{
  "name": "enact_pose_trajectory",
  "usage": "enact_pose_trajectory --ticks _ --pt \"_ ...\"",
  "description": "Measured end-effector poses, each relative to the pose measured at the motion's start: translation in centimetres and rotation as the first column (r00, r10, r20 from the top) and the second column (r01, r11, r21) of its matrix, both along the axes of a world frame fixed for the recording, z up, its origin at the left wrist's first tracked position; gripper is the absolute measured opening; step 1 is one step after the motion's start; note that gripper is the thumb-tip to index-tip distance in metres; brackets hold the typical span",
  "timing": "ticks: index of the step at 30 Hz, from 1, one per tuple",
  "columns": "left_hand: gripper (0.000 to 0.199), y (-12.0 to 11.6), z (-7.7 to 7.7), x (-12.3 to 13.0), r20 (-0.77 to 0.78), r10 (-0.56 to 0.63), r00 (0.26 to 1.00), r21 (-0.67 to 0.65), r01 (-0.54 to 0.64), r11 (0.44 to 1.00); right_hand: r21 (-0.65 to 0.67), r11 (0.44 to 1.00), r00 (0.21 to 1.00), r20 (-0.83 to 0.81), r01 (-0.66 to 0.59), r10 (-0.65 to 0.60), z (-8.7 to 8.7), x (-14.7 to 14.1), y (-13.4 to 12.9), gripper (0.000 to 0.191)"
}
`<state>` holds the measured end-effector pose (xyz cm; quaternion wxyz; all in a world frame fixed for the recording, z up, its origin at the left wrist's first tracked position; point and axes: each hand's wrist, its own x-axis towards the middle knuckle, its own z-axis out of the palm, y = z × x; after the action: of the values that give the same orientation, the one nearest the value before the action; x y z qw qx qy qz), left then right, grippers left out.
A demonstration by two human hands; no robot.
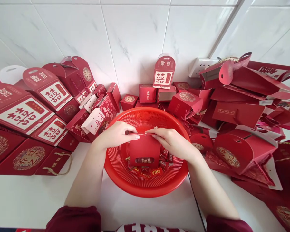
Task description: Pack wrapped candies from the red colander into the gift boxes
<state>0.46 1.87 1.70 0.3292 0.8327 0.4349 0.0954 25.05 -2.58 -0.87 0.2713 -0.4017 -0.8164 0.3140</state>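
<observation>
A red paper candy box (145,146) stands inside the red plastic basket (147,190), and through the small window low on its front wrapped sweets show. My left hand (119,133) pinches the box's top edge from the left. From the other side my right hand (168,138) grips the same edge, its fingers lying along the fold. Several wrapped candies (147,172) lie on the basket floor around the box. The back of the box is hidden from me.
Red gift boxes (24,112) crowd the left side. Small boxes (147,93) stand against the tiled wall (135,32), one upright box (163,71) on top. Piled red boxes and bags (244,112) fill the right, near a white power socket (197,67).
</observation>
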Motion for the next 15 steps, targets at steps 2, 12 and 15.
enact_pose_trajectory --ticks 2,12,15 --pt "0.026 -0.05 0.09 0.03 0.003 0.005 1.000 -0.012 -0.005 1.000 -0.016 1.000 1.000 0.007 -0.002 0.002 0.06 0.03 -0.01 0.031" --pt "0.012 0.19 -0.55 0.07 -0.012 -0.025 1.000 0.022 0.025 0.999 -0.042 0.999 1.000 -0.003 0.005 -0.005 -0.37 0.00 0.17 0.026" --pt "0.019 0.21 -0.35 0.03 -0.041 -0.025 0.999 0.043 0.026 0.999 -0.048 0.999 1.000 -0.008 0.007 -0.007 -0.35 -0.03 0.27 0.021"
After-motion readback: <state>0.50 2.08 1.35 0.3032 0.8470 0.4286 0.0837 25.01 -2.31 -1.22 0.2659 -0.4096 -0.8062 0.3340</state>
